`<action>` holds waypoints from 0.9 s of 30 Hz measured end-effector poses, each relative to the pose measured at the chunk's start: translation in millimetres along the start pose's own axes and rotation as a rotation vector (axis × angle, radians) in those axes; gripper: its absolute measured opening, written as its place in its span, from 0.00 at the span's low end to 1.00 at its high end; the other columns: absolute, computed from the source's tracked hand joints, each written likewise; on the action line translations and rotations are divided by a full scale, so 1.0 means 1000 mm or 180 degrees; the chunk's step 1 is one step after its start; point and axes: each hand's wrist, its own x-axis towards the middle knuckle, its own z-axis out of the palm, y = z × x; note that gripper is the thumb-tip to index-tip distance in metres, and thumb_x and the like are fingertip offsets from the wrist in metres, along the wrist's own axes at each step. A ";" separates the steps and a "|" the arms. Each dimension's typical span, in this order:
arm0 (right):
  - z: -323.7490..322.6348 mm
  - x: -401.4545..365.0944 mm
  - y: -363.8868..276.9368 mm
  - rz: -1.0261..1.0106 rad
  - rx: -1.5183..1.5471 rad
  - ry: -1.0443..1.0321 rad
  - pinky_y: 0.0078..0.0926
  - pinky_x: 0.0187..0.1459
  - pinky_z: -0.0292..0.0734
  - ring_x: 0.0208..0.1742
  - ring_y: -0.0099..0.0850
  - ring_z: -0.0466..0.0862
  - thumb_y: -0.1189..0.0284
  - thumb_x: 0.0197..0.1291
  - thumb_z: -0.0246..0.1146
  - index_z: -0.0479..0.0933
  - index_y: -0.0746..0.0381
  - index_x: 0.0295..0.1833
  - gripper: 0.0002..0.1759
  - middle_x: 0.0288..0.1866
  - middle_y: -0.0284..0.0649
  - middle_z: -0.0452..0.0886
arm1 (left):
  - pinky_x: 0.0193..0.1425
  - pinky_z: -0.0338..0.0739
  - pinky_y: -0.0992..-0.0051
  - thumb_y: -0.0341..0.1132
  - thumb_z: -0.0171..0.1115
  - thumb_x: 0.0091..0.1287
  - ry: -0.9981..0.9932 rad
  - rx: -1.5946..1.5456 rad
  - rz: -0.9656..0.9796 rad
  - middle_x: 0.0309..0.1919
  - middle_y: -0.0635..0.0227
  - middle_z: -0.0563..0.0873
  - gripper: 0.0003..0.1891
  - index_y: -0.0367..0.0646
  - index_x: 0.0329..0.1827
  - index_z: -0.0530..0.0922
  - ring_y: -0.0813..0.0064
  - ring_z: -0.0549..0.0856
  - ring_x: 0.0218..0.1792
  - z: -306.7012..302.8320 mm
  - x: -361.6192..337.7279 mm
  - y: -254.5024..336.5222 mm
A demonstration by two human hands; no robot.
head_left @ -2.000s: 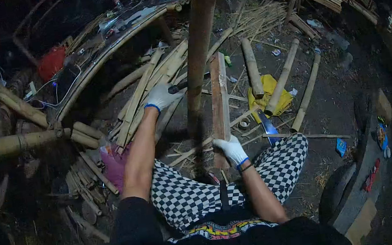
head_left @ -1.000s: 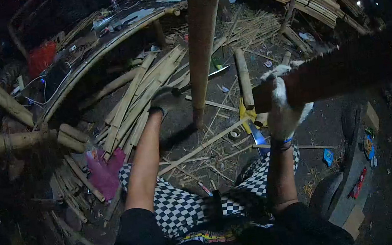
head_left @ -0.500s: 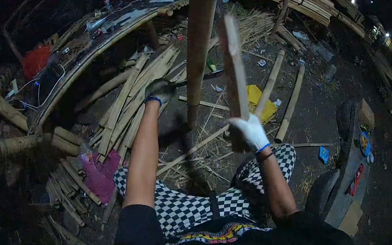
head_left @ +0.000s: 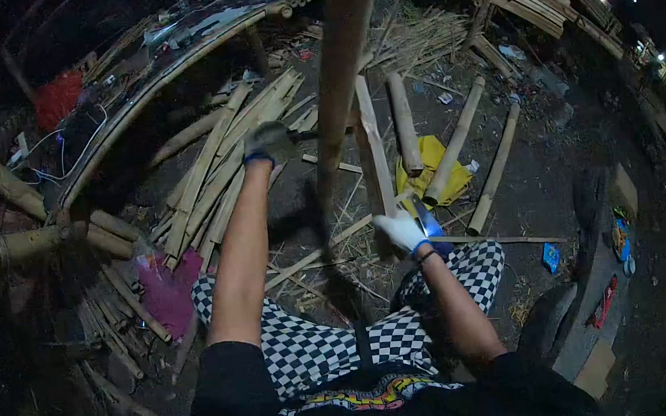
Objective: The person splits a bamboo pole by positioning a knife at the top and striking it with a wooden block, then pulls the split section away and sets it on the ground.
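Observation:
My left hand, in a dark glove with a blue cuff, is closed around a dark knife-like tool. The tool points right and passes the thick upright bamboo pole, which hides part of it. In a white glove, my right hand is wrapped round the lower part of a split bamboo piece. That piece stands nearly upright just right of the pole, beside the tool's far end. A shiny blue patch shows by my right wrist; what it is I cannot make out.
Split bamboo strips are heaped on the left. Bamboo tubes lie to the right, by a yellow plastic bag. A pink sack is at the lower left. A dark wooden block stands at the lower right, and shavings cover the ground.
My right hand has shifted left and slightly toward me, bringing the bamboo piece lower and closer to the pole and tool. My left hand has barely moved.

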 end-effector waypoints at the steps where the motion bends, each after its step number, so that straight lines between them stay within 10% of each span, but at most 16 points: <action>1: -0.002 -0.005 0.001 0.0095 -0.0103 -0.0408 0.37 0.48 0.76 0.46 0.48 0.84 0.57 0.56 0.62 0.79 0.69 0.48 0.25 0.42 0.54 0.84 | 0.48 0.78 0.58 0.49 0.59 0.61 -0.0001 0.0002 0.0003 0.39 0.53 0.87 0.17 0.46 0.37 0.86 0.53 0.85 0.42 0.008 0.001 -0.002; 8: -0.072 -0.044 -0.096 0.0298 0.1310 0.0023 0.29 0.36 0.76 0.31 0.29 0.81 0.61 0.57 0.66 0.78 0.70 0.43 0.20 0.27 0.37 0.81 | 0.47 0.79 0.60 0.49 0.58 0.58 0.0111 -0.0097 -0.0189 0.38 0.54 0.87 0.17 0.47 0.36 0.87 0.54 0.86 0.41 -0.005 -0.009 -0.005; 9: -0.081 -0.034 -0.091 -0.0703 0.0884 0.0706 0.26 0.34 0.76 0.32 0.26 0.81 0.64 0.57 0.67 0.77 0.68 0.42 0.17 0.29 0.38 0.81 | 0.47 0.79 0.60 0.49 0.58 0.58 0.0118 -0.0102 -0.0192 0.38 0.54 0.87 0.17 0.47 0.36 0.87 0.54 0.86 0.41 0.002 -0.002 -0.009; 13: -0.131 -0.065 -0.162 -0.1348 0.2041 0.1129 0.26 0.40 0.79 0.38 0.29 0.83 0.70 0.60 0.66 0.74 0.66 0.52 0.18 0.44 0.42 0.83 | 0.44 0.79 0.63 0.48 0.58 0.58 0.0328 0.0075 0.0173 0.37 0.53 0.86 0.16 0.46 0.34 0.86 0.55 0.85 0.39 0.016 0.005 -0.012; 14: -0.126 -0.066 -0.162 -0.1514 0.3483 0.0972 0.25 0.41 0.79 0.40 0.29 0.82 0.70 0.61 0.65 0.74 0.65 0.52 0.16 0.45 0.43 0.82 | 0.44 0.79 0.63 0.48 0.58 0.58 0.0219 0.0241 0.0162 0.37 0.53 0.86 0.16 0.45 0.34 0.85 0.55 0.85 0.38 0.012 0.005 -0.008; 17: -0.102 -0.035 -0.126 -0.2701 0.2335 0.1897 0.32 0.46 0.78 0.44 0.33 0.81 0.66 0.64 0.62 0.75 0.63 0.51 0.15 0.46 0.44 0.81 | 0.44 0.79 0.64 0.49 0.59 0.58 0.0331 0.0163 0.0142 0.37 0.53 0.86 0.17 0.45 0.35 0.86 0.56 0.86 0.39 0.010 0.006 -0.008; 18: -0.086 -0.022 -0.107 -0.2828 0.3258 0.1116 0.35 0.46 0.78 0.43 0.35 0.81 0.65 0.63 0.63 0.75 0.65 0.51 0.17 0.45 0.44 0.81 | 0.44 0.79 0.64 0.49 0.59 0.58 0.0329 0.0166 0.0141 0.37 0.53 0.86 0.17 0.45 0.35 0.86 0.56 0.86 0.39 0.009 0.005 -0.007; 21: -0.011 -0.005 -0.042 -0.1427 0.0948 0.2170 0.40 0.49 0.76 0.44 0.41 0.82 0.60 0.60 0.64 0.77 0.70 0.49 0.22 0.41 0.50 0.82 | 0.46 0.80 0.63 0.49 0.58 0.58 0.0306 0.0050 0.0078 0.38 0.55 0.87 0.17 0.46 0.35 0.86 0.56 0.86 0.42 0.002 0.001 0.003; 23: 0.001 -0.011 -0.015 -0.0232 0.0337 -0.0023 0.36 0.47 0.76 0.45 0.40 0.84 0.58 0.59 0.64 0.79 0.71 0.45 0.24 0.39 0.53 0.84 | 0.49 0.80 0.62 0.50 0.59 0.59 0.0297 0.0590 0.0143 0.40 0.57 0.87 0.17 0.48 0.36 0.86 0.56 0.86 0.45 -0.001 0.003 0.006; 27: -0.005 -0.010 -0.004 0.0150 0.0551 -0.0208 0.32 0.43 0.76 0.40 0.37 0.85 0.57 0.58 0.65 0.81 0.68 0.43 0.22 0.36 0.46 0.85 | 0.53 0.79 0.63 0.48 0.62 0.56 0.0104 0.0311 -0.0200 0.42 0.58 0.87 0.16 0.48 0.39 0.87 0.58 0.85 0.48 -0.006 -0.001 0.005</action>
